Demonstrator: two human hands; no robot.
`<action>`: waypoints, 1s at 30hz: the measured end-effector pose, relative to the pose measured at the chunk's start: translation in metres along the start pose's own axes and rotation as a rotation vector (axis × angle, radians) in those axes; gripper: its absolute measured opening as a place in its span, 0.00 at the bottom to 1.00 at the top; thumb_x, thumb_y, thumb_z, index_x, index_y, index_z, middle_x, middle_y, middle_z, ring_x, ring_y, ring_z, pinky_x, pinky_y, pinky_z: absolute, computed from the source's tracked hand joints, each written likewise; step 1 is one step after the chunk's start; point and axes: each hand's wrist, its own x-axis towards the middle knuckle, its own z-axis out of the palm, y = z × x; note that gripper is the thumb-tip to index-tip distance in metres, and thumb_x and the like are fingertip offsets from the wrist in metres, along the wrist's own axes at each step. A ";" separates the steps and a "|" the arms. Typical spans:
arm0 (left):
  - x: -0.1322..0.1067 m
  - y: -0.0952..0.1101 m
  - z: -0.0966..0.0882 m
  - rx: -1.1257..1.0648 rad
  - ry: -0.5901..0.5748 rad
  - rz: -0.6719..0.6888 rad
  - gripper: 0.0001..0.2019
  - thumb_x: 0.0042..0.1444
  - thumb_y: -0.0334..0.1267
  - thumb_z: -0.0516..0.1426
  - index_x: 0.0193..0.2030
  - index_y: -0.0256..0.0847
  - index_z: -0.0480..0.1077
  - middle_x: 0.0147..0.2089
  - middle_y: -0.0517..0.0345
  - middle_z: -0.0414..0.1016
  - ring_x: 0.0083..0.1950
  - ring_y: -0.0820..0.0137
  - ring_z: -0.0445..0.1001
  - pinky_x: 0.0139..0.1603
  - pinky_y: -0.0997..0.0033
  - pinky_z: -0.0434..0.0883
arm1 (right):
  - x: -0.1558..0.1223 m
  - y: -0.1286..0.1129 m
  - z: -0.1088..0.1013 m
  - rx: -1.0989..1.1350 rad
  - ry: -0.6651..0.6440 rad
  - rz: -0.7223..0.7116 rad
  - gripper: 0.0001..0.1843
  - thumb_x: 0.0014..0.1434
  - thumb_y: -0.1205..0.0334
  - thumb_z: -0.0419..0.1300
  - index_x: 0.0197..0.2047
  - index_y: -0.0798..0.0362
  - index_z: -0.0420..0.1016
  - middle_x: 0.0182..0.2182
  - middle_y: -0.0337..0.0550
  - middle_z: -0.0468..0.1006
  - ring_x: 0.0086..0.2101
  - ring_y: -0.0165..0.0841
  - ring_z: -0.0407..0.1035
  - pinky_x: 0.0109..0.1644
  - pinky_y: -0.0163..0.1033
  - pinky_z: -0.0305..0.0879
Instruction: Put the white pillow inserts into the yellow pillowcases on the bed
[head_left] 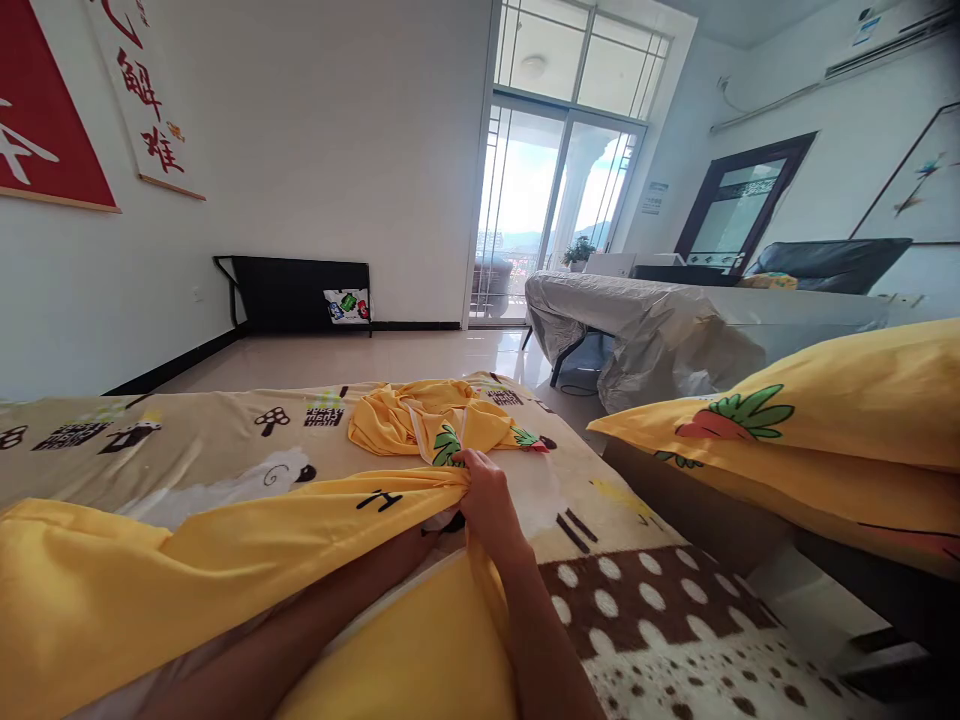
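As right hand (487,500) grips cloth (300,535), 解难 scroll (148,105)

Two slender, bare forearms (551,620)

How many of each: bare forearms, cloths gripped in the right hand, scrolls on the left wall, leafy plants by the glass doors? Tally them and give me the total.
Left forearm and right forearm: 2
Yellow cloth in the right hand: 1
Red scroll and white scroll: 2
Leafy plant: 1
Total: 6
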 end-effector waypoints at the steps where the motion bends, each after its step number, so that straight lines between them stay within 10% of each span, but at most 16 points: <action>1: -0.001 0.001 -0.001 0.027 -0.008 -0.023 0.21 0.58 0.44 0.53 0.57 0.45 0.66 0.59 0.51 0.70 0.61 0.45 0.63 0.63 0.35 0.54 | 0.000 -0.001 0.000 -0.038 -0.002 0.021 0.25 0.42 0.80 0.47 0.41 0.56 0.73 0.36 0.47 0.75 0.37 0.33 0.68 0.39 0.34 0.59; 7: -0.003 0.013 -0.019 0.000 -0.146 -0.028 0.24 0.56 0.50 0.54 0.57 0.41 0.67 0.58 0.46 0.70 0.59 0.49 0.66 0.61 0.41 0.60 | -0.002 -0.005 -0.004 -0.239 0.001 0.108 0.17 0.47 0.76 0.52 0.34 0.52 0.78 0.30 0.42 0.71 0.28 0.29 0.64 0.31 0.32 0.54; 13: -0.001 0.033 -0.039 -0.131 -0.406 0.256 0.11 0.62 0.40 0.49 0.38 0.41 0.71 0.44 0.54 0.75 0.46 0.65 0.71 0.52 0.64 0.69 | 0.001 -0.002 -0.004 -0.035 0.000 -0.213 0.25 0.42 0.80 0.48 0.37 0.52 0.78 0.43 0.45 0.76 0.45 0.34 0.66 0.52 0.39 0.56; 21: 0.003 0.045 -0.043 0.001 -0.337 0.302 0.12 0.61 0.34 0.48 0.50 0.42 0.66 0.58 0.51 0.68 0.58 0.62 0.66 0.61 0.58 0.64 | 0.002 0.004 -0.001 0.259 -0.082 -0.166 0.24 0.38 0.76 0.48 0.36 0.54 0.77 0.32 0.40 0.79 0.33 0.30 0.70 0.37 0.31 0.61; 30: -0.003 0.035 -0.042 0.259 -0.292 0.522 0.18 0.62 0.34 0.49 0.59 0.35 0.62 0.63 0.43 0.63 0.66 0.60 0.59 0.66 0.57 0.60 | 0.001 0.000 0.002 -0.186 -0.023 0.110 0.12 0.43 0.75 0.49 0.23 0.54 0.72 0.21 0.42 0.74 0.25 0.29 0.61 0.30 0.33 0.48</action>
